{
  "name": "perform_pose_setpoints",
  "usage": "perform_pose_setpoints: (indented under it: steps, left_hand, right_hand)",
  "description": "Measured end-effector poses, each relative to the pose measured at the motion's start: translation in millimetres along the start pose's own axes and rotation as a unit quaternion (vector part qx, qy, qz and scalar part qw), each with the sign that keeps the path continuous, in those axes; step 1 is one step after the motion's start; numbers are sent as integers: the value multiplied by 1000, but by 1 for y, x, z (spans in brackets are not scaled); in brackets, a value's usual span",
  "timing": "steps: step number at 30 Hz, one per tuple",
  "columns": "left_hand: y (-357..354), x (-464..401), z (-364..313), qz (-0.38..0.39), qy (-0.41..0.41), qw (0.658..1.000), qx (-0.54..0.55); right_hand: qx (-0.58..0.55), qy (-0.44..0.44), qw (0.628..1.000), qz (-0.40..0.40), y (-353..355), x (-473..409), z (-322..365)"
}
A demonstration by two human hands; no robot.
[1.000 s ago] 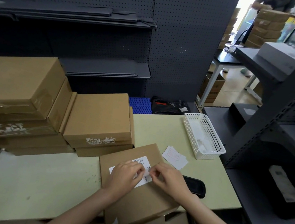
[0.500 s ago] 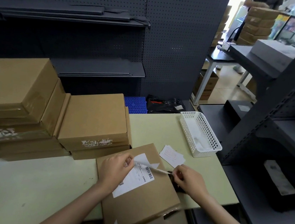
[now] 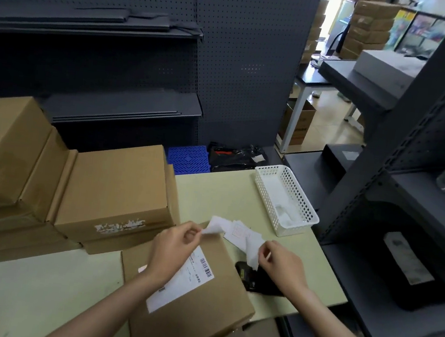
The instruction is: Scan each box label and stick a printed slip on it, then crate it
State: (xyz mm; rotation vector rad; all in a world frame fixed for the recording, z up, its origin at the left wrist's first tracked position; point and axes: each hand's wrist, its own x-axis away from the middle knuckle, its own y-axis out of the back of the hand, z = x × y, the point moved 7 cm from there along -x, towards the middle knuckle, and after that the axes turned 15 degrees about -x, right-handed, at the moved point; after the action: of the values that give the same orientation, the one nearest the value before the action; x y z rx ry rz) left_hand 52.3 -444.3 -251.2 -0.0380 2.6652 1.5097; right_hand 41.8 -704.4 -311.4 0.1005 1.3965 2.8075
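At the far left of the pale green table (image 3: 18,291), smooth and matte, stand stacked brown cardboard boxes (image 3: 5,169), blocky, their tape glossy and old labels torn to white scraps. Right of that stack, at the table's near edge, lies the flat cardboard box (image 3: 198,313) with a white rectangular label (image 3: 185,281) bearing a barcode stuck across its lid. Above this box the left hand (image 3: 175,249) pinches one thin white piece of paper (image 3: 215,225) between thumb and fingertips, while the right hand (image 3: 282,265), just right of the box, pinches a second curled white slip (image 3: 251,251); the two pieces are apart. Loose slips (image 3: 238,232) lie beyond the box, a black scanner (image 3: 247,276) partly hidden beneath the right hand. Farther right sits a white perforated plastic basket (image 3: 286,201). Dark grey pegboard shelving (image 3: 115,71) walls the room behind and to the right.
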Motion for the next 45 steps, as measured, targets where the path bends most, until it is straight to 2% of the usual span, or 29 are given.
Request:
perform_pose_setpoints:
  steps: [8,17,28,35,38,45]
  left_hand:
    - [-42,-23,-40,53,-4,997,47]
    - [-72,-52,-65,68,-6,996,53]
    - [-96,-56,-54,63,0,998,4]
    - [-91,-45,-41,53,34,998,0]
    - [-83,-36,-33,57,48,997,-4]
    - [-63,-10,-6,57,83,995,6]
  right_hand:
    - [-60,1,995,-83,71,-38,-14]
    - [-37,8,995,-97,112,-105,-44]
    - [28,-60,998,12,82,-146,-79]
    - [-128,65,981,129,34,-135,-26]
    - [-142,105,970,168,14,-128,4]
    - [-122,136,956,229,-26,-113,46]
